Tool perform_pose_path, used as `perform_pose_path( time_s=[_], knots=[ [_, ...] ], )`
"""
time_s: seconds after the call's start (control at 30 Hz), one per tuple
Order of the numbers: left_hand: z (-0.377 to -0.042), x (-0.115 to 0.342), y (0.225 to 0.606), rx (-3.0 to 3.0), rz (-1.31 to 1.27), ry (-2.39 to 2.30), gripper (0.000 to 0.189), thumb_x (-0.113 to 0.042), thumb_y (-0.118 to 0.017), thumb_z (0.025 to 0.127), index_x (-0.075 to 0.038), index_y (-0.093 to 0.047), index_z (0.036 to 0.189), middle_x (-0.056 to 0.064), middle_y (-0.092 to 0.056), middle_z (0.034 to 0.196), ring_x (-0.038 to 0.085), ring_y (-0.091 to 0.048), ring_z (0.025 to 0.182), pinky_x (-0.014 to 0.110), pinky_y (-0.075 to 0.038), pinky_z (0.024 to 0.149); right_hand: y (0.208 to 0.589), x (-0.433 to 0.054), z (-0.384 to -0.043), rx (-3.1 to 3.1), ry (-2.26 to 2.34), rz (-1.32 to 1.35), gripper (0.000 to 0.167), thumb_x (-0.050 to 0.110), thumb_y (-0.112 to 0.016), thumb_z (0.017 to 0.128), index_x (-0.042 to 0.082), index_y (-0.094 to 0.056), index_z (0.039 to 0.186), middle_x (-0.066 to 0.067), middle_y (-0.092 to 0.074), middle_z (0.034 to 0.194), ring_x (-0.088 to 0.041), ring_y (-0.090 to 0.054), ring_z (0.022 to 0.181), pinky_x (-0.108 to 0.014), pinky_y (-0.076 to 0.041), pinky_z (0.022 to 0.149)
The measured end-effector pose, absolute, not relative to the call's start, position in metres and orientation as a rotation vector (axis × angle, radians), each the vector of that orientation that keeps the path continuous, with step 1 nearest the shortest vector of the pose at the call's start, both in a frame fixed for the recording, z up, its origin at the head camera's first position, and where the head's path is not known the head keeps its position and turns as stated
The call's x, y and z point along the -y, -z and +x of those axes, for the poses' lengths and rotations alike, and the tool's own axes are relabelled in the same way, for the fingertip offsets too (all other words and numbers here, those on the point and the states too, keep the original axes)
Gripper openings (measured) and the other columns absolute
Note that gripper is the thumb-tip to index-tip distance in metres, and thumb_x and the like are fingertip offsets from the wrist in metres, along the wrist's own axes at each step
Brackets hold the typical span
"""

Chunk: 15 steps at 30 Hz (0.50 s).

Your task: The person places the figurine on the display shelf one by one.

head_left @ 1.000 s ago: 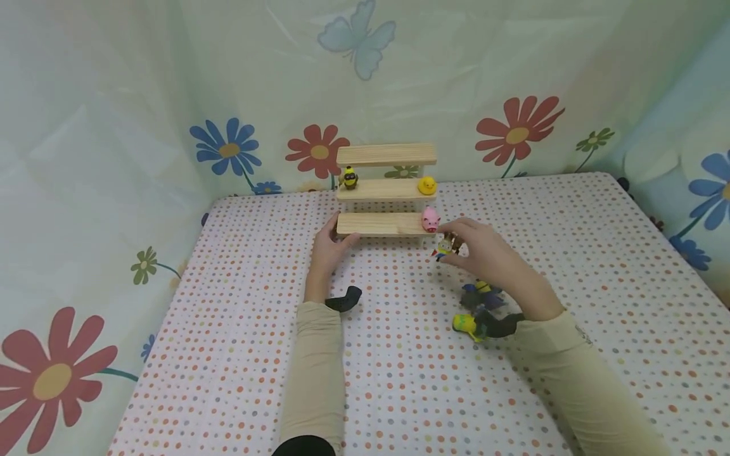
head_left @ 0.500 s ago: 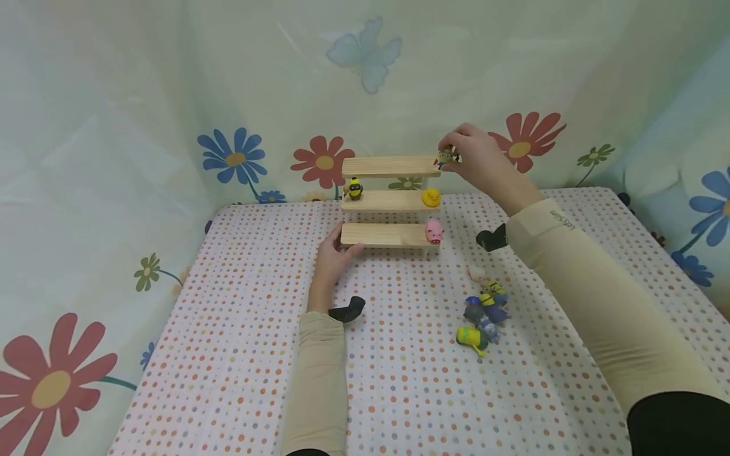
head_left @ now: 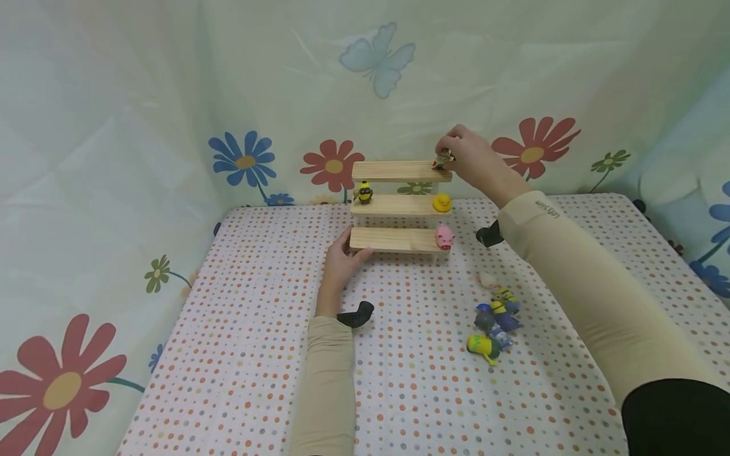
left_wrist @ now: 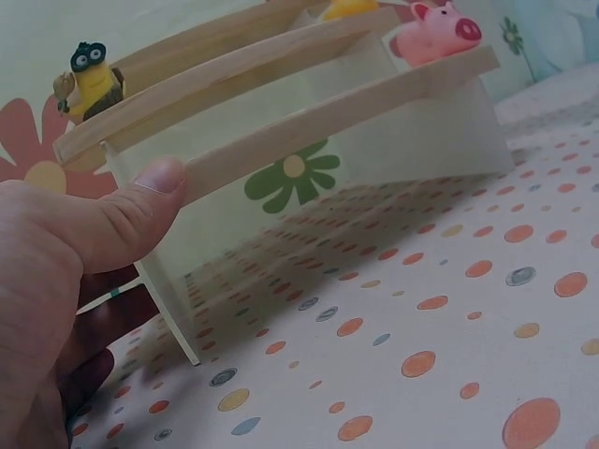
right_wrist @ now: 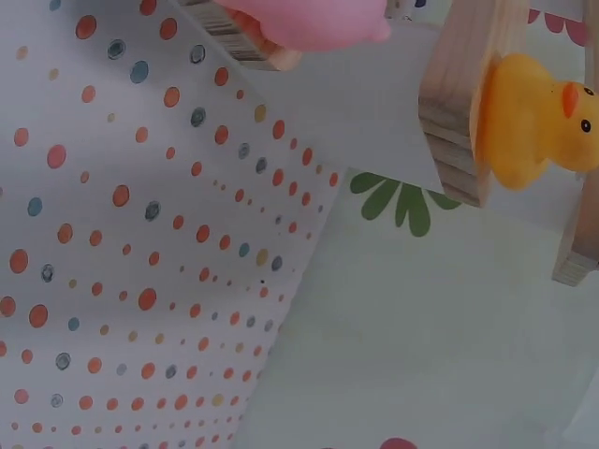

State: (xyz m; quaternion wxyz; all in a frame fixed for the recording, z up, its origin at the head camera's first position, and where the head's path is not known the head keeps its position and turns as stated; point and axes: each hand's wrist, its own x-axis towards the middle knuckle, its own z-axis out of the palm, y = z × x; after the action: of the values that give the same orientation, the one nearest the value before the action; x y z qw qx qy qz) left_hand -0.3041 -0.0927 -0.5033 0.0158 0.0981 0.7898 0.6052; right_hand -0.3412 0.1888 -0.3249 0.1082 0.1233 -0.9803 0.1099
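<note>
A three-tier wooden display shelf (head_left: 393,239) stands against the backdrop. My left hand (head_left: 340,265) grips the left end of its lowest board; the left wrist view shows the thumb (left_wrist: 161,176) on the front edge. At the top board's right end, my right hand (head_left: 472,158) pinches a small multicoloured figurine (head_left: 441,159), partly hidden by the fingers. A pink toy pig (head_left: 445,236) sits on the lowest board's right end. The middle board bears a yellow rubber duck (head_left: 441,202) at right and a minion figurine (head_left: 364,192) at left. The right wrist view does not show the hand.
Several small toys lie in a cluster on the dotted tablecloth (head_left: 410,367), right of the middle, among them a yellow-green one (head_left: 482,345) and a whitish one (head_left: 486,280). A flowered backdrop (head_left: 274,82) rises directly behind the shelf.
My right hand has lifted the figurine from beside the lowest board to the top board's right end. My left hand keeps its grip on the shelf. The head view has shifted slightly.
</note>
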Motion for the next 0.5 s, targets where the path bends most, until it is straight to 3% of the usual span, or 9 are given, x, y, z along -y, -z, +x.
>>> perform_pose_path(
  time_s=[0.2, 0.5],
  knots=[
    [-0.307, 0.0925, 0.5021, -2.456, 0.304, -1.877, 0.088, -0.039, -0.076, 0.079, -0.011, -0.031, 0.149, 0.008, -0.04, 0.15, 0.024, -0.04, 0.136, 0.037, -0.035, 0.113, 0.3248, -0.1906, -0.344, 2.873, -0.298, 0.39, 0.027, 0.003, -0.066, 0.087, 0.001, -0.062, 0.114, -0.021, -0.051, 0.119, -0.037, -0.053, 0.104, -0.049, -0.049, 0.093],
    [-0.3091, 0.0926, 0.5014, -2.448, 0.319, -1.899, 0.088, -0.038, -0.076, 0.079, -0.011, -0.03, 0.149, 0.009, -0.04, 0.15, 0.026, -0.041, 0.136, 0.04, -0.036, 0.112, 0.32, -0.1919, -0.342, 2.885, -0.308, 0.399, 0.04, 0.005, -0.065, 0.089, 0.001, -0.055, 0.127, -0.023, -0.051, 0.121, -0.037, -0.053, 0.107, -0.051, -0.048, 0.095]
  ],
)
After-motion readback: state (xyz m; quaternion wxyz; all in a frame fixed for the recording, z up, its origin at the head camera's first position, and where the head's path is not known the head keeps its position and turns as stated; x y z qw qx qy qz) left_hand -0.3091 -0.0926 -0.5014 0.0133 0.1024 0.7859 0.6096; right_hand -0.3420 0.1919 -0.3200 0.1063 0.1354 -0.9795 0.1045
